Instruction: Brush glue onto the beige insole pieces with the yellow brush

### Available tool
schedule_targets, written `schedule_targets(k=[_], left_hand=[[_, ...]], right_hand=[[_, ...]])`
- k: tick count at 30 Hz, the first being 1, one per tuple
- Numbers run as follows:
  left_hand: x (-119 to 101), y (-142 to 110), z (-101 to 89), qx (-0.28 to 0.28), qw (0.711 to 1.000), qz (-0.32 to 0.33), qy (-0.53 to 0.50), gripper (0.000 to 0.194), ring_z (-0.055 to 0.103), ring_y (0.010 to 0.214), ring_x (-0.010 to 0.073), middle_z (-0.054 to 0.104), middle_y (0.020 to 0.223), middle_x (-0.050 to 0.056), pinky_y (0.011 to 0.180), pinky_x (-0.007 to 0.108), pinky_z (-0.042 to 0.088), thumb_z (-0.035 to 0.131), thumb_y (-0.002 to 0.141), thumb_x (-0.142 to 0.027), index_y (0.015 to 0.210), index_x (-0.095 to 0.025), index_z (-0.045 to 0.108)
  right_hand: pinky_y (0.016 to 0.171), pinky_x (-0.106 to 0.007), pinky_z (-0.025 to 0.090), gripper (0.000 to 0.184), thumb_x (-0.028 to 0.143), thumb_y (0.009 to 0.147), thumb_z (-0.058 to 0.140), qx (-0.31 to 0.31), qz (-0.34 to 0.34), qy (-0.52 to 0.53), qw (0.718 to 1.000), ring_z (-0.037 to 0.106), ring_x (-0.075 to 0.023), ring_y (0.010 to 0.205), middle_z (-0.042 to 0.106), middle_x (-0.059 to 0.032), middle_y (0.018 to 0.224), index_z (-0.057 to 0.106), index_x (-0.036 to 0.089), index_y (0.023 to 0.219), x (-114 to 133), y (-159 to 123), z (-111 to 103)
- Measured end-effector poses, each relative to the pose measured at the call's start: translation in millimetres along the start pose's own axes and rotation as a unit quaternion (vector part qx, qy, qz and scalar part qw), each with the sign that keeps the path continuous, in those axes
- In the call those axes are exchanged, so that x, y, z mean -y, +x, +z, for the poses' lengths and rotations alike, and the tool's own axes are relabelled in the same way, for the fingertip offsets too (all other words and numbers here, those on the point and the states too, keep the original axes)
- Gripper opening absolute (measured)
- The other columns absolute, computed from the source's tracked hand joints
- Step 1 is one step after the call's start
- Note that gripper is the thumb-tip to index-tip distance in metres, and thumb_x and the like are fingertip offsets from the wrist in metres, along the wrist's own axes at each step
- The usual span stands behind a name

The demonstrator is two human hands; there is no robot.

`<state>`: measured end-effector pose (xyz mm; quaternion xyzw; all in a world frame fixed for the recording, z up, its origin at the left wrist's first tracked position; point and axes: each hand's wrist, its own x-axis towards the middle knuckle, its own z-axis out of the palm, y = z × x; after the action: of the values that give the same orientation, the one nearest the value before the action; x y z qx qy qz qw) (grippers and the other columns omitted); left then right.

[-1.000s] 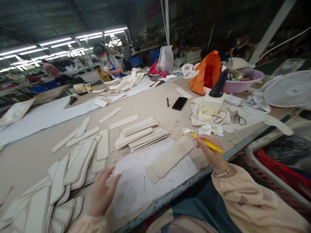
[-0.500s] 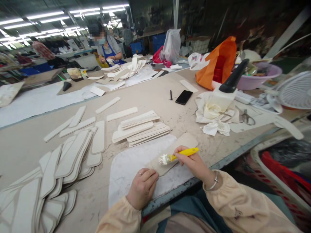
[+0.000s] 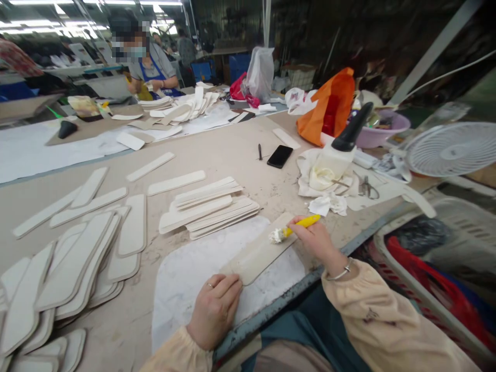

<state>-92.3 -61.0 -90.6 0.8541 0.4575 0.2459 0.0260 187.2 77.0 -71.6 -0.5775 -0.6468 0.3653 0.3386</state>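
Observation:
My right hand (image 3: 320,238) grips a yellow-handled brush (image 3: 304,225), its bristles (image 3: 276,236) loaded with a white paste. The bristles rest on a long beige panel with rounded ends (image 3: 258,258), near its far half. At the panel's near end, my left hand (image 3: 217,306) presses down with its fingers bent and close together. The panel lies on a white sheet (image 3: 174,279) at the table edge. Behind it are stacked pale strips (image 3: 220,214). A large loose pile of similar panels (image 3: 77,268) spreads to the left.
A cut-open white jug with a black handle (image 3: 335,160) stands on a cloth at the right, near crumpled tissue (image 3: 329,204). Farther back lie a phone (image 3: 279,156) and an orange bag (image 3: 327,111). A fan (image 3: 457,150) stands right. A co-worker (image 3: 153,72) sits across the table.
My right hand has moved the brush away from my left hand, toward the panel's far end. The left hand stays at the near end. The view has shifted to the right.

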Motion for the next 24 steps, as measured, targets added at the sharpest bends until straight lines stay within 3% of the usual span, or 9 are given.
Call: schedule_targets(k=[4, 7, 10, 14, 17, 20, 24], left_hand=[[3, -3, 1.4, -0.004, 1.0, 0.008, 0.005, 0.024, 0.06, 0.09, 0.0189, 0.069, 0.108, 0.008, 0.082, 0.035, 0.053, 0.054, 0.087, -0.01, 0.107, -0.016, 0.066], [5, -5, 3.4, -0.004, 1.0, 0.019, 0.01, 0.024, 0.059, 0.09, 0.0189, 0.069, 0.109, 0.008, 0.082, 0.035, 0.053, 0.054, 0.087, -0.01, 0.108, -0.016, 0.065], [6, -6, 4.7, 0.002, 0.999, 0.028, 0.016, 0.026, 0.058, 0.091, 0.0194, 0.069, 0.11, 0.008, 0.083, 0.036, 0.053, 0.054, 0.087, -0.01, 0.11, -0.015, 0.065], [5, -5, 4.2, -0.008, 0.999, 0.029, 0.022, 0.025, 0.057, 0.09, 0.0197, 0.069, 0.109, 0.008, 0.082, 0.036, 0.053, 0.055, 0.087, -0.011, 0.109, -0.015, 0.065], [4, -5, 3.5, -0.012, 0.999, 0.026, 0.02, 0.024, 0.057, 0.087, 0.0193, 0.07, 0.107, 0.007, 0.08, 0.035, 0.053, 0.055, 0.087, -0.01, 0.107, -0.015, 0.066], [3, -4, 2.7, -0.007, 1.0, 0.022, 0.017, 0.025, 0.057, 0.088, 0.0195, 0.07, 0.106, 0.008, 0.08, 0.035, 0.053, 0.055, 0.086, -0.01, 0.108, -0.015, 0.065], [1, -2, 0.7, -0.001, 1.0, 0.014, 0.014, 0.025, 0.057, 0.088, 0.0194, 0.07, 0.108, 0.007, 0.079, 0.035, 0.053, 0.055, 0.086, -0.01, 0.108, -0.015, 0.066]], right_hand=[[0.068, -0.029, 0.04, 0.023, 0.034, 0.083, 0.046, -0.085, -0.028, -0.101, 0.991, 0.059, -0.019, 0.069, 0.063, -0.0024, 0.071, 0.062, 0.02, 0.077, -15, 7, -25], [0.069, -0.028, 0.039, 0.02, 0.03, 0.087, 0.046, -0.108, -0.106, -0.201, 0.968, 0.059, -0.0186, 0.072, 0.065, -0.0039, 0.075, 0.062, 0.019, 0.082, -13, -4, -24], [0.066, -0.027, 0.038, 0.017, 0.021, 0.087, 0.046, -0.075, -0.218, -0.303, 0.925, 0.058, -0.0174, 0.07, 0.063, -0.0055, 0.072, 0.06, 0.018, 0.081, 0, -26, -6], [0.06, -0.029, 0.035, 0.013, 0.017, 0.083, 0.048, 0.031, -0.318, -0.345, 0.883, 0.052, -0.0173, 0.064, 0.058, -0.0048, 0.066, 0.056, 0.018, 0.072, 24, -59, 25], [0.058, -0.029, 0.035, 0.009, 0.019, 0.081, 0.05, 0.083, -0.357, -0.287, 0.885, 0.051, -0.0177, 0.063, 0.057, -0.0044, 0.067, 0.055, 0.018, 0.073, 38, -78, 43], [0.063, -0.028, 0.04, 0.012, 0.019, 0.084, 0.046, 0.108, -0.345, -0.13, 0.923, 0.054, -0.0163, 0.067, 0.06, -0.0038, 0.07, 0.057, 0.017, 0.079, 46, -87, 53], [0.065, -0.024, 0.043, 0.016, 0.024, 0.087, 0.046, 0.129, -0.142, 0.099, 0.976, 0.057, -0.0133, 0.068, 0.062, -0.0009, 0.073, 0.06, 0.018, 0.081, 41, -78, 54]])
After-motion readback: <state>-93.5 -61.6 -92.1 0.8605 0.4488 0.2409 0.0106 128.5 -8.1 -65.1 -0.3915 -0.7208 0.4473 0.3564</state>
